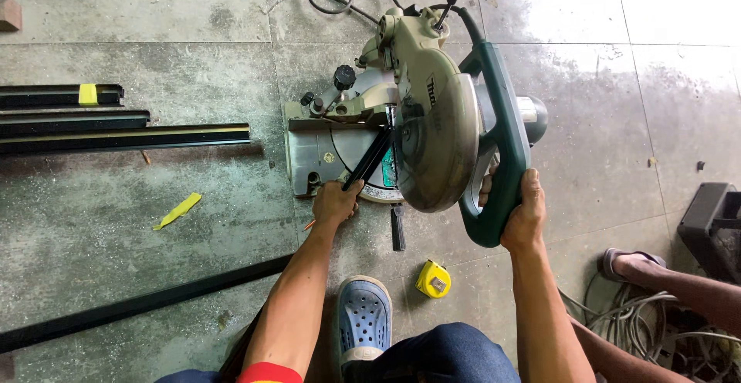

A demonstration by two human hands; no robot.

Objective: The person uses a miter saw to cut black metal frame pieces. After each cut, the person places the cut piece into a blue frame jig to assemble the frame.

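**Both hands on a mitre saw set on the floor**

Nearest the lens, a blue-jeaned knee [440, 356] and a grey-blue clog [361, 320] are showing at the bottom edge, with both forearms reaching up from there. The left hand [336, 202] is lying on the front of the saw's base, fingers curled shut around the near end of a short black metal bar [369, 160], which is slanting up across the turntable toward the fence. The right hand [524, 215] is wrapping closed around the dark green handle [502, 132] of the mitre saw [417, 113], whose rounded blade guard [438, 144] is hanging over the bar.

A yellow tape measure [433, 279] is resting on the concrete floor [139, 228] just in front of the saw, between the two arms. To the left, several long black profiles [123, 136] are lying side by side, one carrying a yellow band; another long black strip [147, 304] is running diagonally near the left arm, and a scrap of yellow tape [177, 211] is sitting between them. At the right edge, another person's sandalled foot [631, 261] is standing beside a tangle of grey cables [656, 325].
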